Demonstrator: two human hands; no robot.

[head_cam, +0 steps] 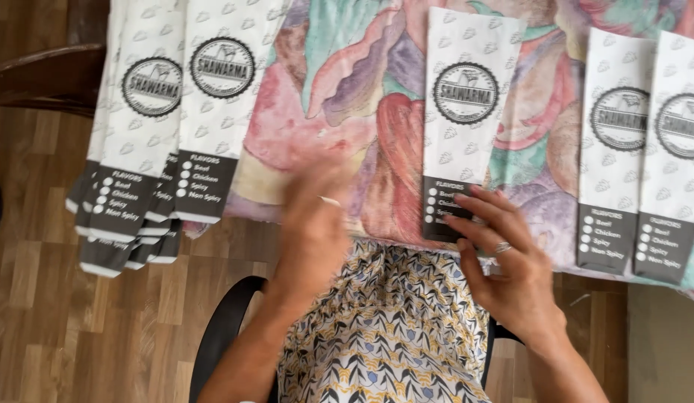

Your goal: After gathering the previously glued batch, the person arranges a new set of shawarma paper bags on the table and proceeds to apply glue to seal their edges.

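Fingertips of your right hand (507,257) are pressing, ungripped, the long white-and-grey paper sleeve (465,119) at the near edge of the floral tablecloth (347,112); your blurred left hand (313,224) is hovering open, so keep the sleeve flat.

There is only one camera. It sits on the person's head and looks almost straight down. It is close, so the near edge of the worktop (324,82) fills the top half of the picture. Below that you see the person's lap, a bit of the black chair (220,328), and the wooden floor (78,328). Both hands show in the middle. The worktop runs off the picture at the top and right.
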